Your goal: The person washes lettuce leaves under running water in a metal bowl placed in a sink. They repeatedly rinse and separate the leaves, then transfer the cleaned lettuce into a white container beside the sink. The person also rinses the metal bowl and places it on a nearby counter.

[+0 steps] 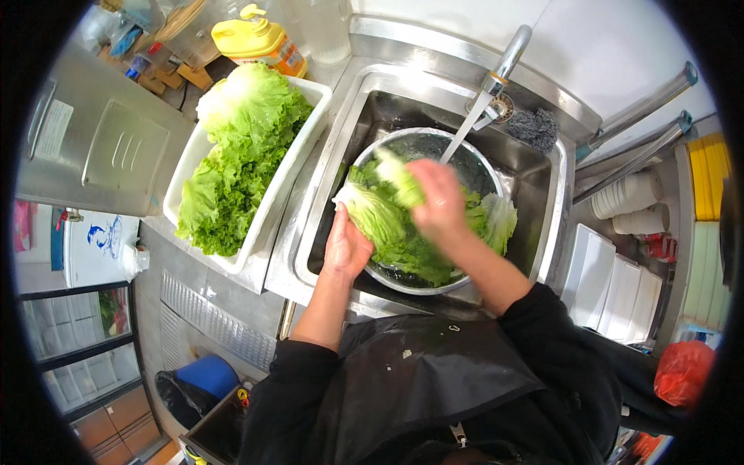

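My left hand point(347, 244) holds a bunch of pale green lettuce leaves point(372, 215) by the stem end, over the near left rim of a round metal basin point(401, 286). Blurred by motion, my right hand point(439, 200) grips a lettuce leaf point(398, 177) with a whitish base, above the middle of the basin. More lettuce point(500, 218) lies in the water and over the basin's right rim. The basin stands in a stainless steel sink point(535, 174). From the faucet point(510, 55), a stream of water point(467, 128) runs into it behind my right hand.
A white plastic tub point(279, 200) heaped with green leaf lettuce point(244, 157) stands on the counter left of the sink. Behind it is a yellow pump jug point(256, 40). A dark scouring pad point(533, 129) rests at the sink's back right corner. Shelves at right hold stacked white containers point(610, 285).
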`<state>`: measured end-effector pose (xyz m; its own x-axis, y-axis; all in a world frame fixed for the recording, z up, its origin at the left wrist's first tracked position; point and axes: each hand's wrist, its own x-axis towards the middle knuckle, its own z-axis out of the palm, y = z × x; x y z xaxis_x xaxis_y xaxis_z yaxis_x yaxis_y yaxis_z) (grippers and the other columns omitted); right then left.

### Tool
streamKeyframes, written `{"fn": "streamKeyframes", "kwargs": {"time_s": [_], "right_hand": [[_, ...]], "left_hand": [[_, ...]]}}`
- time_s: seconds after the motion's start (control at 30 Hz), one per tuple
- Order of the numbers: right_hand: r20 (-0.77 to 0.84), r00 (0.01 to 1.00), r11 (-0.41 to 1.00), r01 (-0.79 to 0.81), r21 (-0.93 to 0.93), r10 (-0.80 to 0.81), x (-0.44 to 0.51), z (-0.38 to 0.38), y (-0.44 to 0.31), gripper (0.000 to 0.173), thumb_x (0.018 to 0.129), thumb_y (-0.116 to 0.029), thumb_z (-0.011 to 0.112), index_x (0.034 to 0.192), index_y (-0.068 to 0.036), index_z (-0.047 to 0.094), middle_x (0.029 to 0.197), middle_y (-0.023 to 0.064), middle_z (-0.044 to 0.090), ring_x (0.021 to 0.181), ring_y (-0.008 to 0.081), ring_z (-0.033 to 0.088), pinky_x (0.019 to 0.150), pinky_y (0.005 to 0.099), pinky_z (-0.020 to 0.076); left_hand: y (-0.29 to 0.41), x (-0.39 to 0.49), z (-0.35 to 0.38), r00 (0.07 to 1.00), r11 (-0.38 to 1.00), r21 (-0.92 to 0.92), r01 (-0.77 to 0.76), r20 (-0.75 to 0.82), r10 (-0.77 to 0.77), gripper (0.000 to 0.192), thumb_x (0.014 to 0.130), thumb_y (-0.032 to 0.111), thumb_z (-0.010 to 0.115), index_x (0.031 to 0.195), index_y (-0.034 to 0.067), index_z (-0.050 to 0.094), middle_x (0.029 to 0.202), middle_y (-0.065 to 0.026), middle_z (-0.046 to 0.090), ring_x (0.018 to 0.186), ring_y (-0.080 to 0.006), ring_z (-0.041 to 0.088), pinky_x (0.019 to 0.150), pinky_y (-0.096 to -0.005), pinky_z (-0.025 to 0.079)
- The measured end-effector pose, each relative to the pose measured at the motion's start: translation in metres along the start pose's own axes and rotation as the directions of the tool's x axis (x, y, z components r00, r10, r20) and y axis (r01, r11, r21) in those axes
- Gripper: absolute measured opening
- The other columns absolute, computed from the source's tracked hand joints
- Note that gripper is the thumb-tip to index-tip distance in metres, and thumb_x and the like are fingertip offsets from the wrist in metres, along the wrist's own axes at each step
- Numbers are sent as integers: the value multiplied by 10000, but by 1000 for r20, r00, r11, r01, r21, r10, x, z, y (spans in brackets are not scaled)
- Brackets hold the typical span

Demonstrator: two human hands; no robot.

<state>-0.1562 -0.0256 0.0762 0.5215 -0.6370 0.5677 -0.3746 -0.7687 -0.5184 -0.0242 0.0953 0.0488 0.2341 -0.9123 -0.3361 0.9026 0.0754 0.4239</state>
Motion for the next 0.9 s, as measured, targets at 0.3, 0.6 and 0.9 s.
{"fn": "streamKeyframes", "kwargs": {"time_s": [0.3, 0.6, 0.9], "right_hand": [[265, 959, 935, -181, 306, 99, -34, -3, -7, 287, 726, -172, 653, 978, -42, 613, 1090, 137, 571, 1020, 292, 532, 880, 397, 424], [843, 417, -264, -818, 511, 339, -26, 12, 15, 458, 897, -308, 509, 1258, -32, 444, 1210, 105, 508, 1100, 192, 487, 924, 347, 407], [660, 483, -110, -754, 648, 575, -24, -4, 65, 239, 855, -85, 547, 1087, -25, 560, 961, 61, 622, 819, 150, 611, 710, 291, 509]], "left_hand": [[25, 0, -21, 982, 995, 89, -41, -182, 57, 388, 857, 117, 539, 1228, 38, 459, 1179, -116, 542, 1078, -271, 528, 938, -411, 414], [30, -2, -14, 999, 999, 49, 4, -35, -2, 451, 848, 140, 536, 1266, 15, 421, 1235, -140, 506, 1149, -302, 475, 995, -448, 351], [-20, 66, 26, 914, 926, 263, 273, -370, -164, 566, 820, 136, 612, 1303, 42, 334, 1255, -127, 471, 1121, -284, 494, 909, -466, 415]]}}
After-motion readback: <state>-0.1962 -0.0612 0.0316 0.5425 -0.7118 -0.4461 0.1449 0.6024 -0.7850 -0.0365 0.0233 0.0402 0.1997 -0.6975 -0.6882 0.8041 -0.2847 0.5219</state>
